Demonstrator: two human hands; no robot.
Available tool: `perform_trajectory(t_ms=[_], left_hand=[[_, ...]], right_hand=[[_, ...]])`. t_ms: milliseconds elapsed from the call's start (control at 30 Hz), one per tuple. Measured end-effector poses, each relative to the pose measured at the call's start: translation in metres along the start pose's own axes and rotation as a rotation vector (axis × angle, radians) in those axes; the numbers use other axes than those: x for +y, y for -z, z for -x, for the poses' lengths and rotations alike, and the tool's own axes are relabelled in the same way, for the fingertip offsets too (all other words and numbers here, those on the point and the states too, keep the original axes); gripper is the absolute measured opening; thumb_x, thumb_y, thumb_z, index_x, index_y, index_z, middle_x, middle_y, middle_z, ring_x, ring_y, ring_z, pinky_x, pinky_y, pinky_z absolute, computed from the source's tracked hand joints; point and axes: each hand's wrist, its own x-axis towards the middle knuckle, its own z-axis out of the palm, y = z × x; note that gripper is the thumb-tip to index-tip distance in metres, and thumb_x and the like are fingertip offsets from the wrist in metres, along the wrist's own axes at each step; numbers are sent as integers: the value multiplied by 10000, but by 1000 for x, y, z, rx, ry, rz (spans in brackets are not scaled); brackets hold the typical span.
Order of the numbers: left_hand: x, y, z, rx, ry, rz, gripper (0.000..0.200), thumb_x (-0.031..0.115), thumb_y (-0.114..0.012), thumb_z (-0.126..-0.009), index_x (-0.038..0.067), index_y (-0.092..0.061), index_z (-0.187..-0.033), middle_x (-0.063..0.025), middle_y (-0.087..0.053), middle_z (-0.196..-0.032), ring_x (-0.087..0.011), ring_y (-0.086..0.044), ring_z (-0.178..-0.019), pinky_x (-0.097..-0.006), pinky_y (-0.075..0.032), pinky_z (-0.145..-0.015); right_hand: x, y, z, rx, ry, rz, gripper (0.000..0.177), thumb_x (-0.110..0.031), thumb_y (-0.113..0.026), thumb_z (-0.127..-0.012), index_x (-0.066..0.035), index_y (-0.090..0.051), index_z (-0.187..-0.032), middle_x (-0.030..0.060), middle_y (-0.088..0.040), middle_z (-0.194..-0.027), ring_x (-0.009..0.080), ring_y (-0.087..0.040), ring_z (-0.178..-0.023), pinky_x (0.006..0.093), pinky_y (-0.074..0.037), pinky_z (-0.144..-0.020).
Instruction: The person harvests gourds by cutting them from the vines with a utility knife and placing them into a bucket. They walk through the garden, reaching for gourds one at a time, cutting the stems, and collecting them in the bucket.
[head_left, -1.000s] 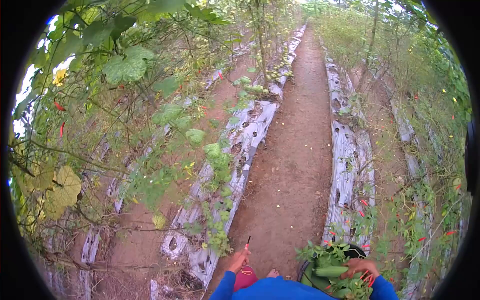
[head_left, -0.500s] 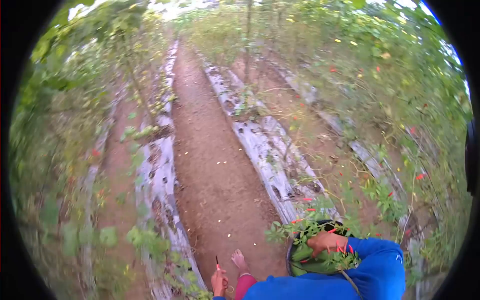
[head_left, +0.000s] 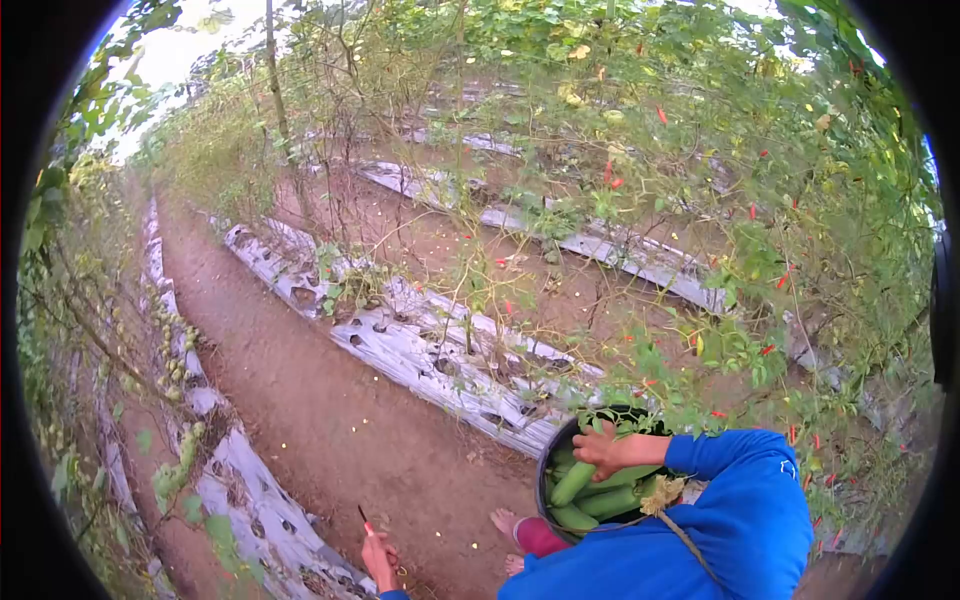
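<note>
In the head view, my left hand (head_left: 379, 562) is low at the centre-left, closed around a small knife (head_left: 366, 522) with a red handle and a thin dark blade pointing up. My right hand (head_left: 606, 452) reaches into a dark bucket (head_left: 545, 480) at my right side. Its fingers curl over the upper end of a long green gourd (head_left: 572, 484). Several more green gourds (head_left: 612, 503) lie beneath and beside it. A brown cord (head_left: 690, 545) with a frayed, yellowish tuft (head_left: 662, 494) crosses by my blue right sleeve (head_left: 745, 500).
A bare dirt path (head_left: 330, 420) runs forward between raised beds covered in silvery plastic sheeting (head_left: 440, 365) with holes. Chilli plants with red chillies (head_left: 781, 278) crowd the right, close to the bucket. Vines (head_left: 185, 455) line the left. My bare foot (head_left: 507, 522) stands beside the bucket.
My view has turned to the right. Leafy chilli branches that covered my right hand and the bucket no longer hide them, so the gourds show. The knife stays in my left hand.
</note>
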Motion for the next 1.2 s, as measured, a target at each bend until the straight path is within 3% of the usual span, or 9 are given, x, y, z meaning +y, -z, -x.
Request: perform_trajectory(t_ms=[100, 200, 300, 433, 533, 633, 700, 767, 1200], left_hand=[[24, -6, -44, -33, -14, 12, 485, 545, -440, -989, 76, -554, -946, -12, -473, -518, -80, -374, -363, -235, -263, -322], [21, -14, -75, 0, -11, 13, 460, 532, -438, -987, 100, -569, -899, -24, -461, -493, -117, -365, -332, -258, -249, -297], [-8, -13, -118, 23, 302, 148, 494, 587, -465, -956, 105, -562, -906, -32, -464, -508, -145, -378, -349, -289, -260, -316], [-25, -15, -142, -27, 335, 222, 500, 602, -488, -940, 107, -559, -920, -39, -468, -514, -161, -389, -357, -312, -277, -329], [14, -31, -156, 9, 374, 245, 507, 582, -499, -946, 82, -567, -904, -38, -459, -509, -156, -387, -355, -298, -269, -326], [46, -29, -190, 3, 339, 244, 495, 539, -478, -969, 54, -565, -929, -37, -473, -523, -132, -398, -367, -282, -280, -323], [58, -22, -210, -7, 310, 256, 480, 502, -451, -992, 36, -560, -963, -38, -492, -538, -111, -409, -379, -271, -293, -321], [75, -10, -240, 35, 281, 189, 477, 527, -495, -962, 66, -575, -874, -19, -431, -501, -135, -382, -359, -287, -264, -325], [141, 148, -500, -136, 372, 138, 526, 611, -467, -949, 93, -548, -977, -16, -447, -554, -122, -388, -399, -273, -273, -338]], right_hand=[[37, -71, -62, 348, 93, -145, 649, -521, -746, -668, -48, -594, -1086, 163, -558, -1063, 380, -581, -941, 510, -494, -801], [-1, 92, -90, -274, -108, -171, 514, -481, -733, -671, -44, -637, -924, 181, -643, -1036, 346, -642, -926, 460, -509, -737], [11, 100, -130, -155, -113, -146, 582, -599, -680, -710, -50, -708, -902, 177, -691, -822, 384, -684, -800, 494, -550, -672], [38, 126, -159, -261, -165, -251, 537, -554, -676, -731, -46, -674, -905, 181, -678, -928, 365, -674, -885, 477, -532, -664], [60, 113, -179, -328, -224, -182, 713, -675, -606, -773, -75, -624, -1157, 173, -652, -1054, 355, -670, -933, 478, -544, -741], [59, 148, -198, -78, -152, -37, 685, -648, -668, -743, -49, -637, -1072, 188, -676, -980, 342, -670, -932, 454, -538, -728], [59, 163, -233, -128, -128, -20, 715, -662, -682, -734, -54, -635, -1106, 160, -674, -1050, 323, -662, -989, 448, -530, -781], [52, 180, -271, -540, -209, -273, 766, -717, -653, -726, -79, -607, -1148, 123, -684, -1033, 333, -666, -975, 451, -519, -822], [-21, 351, -444, -457, -492, -337, 787, -760, -630, -716, -69, -672, -1091, 167, -659, -1131, 336, -640, -1054, 428, -506, -849]])
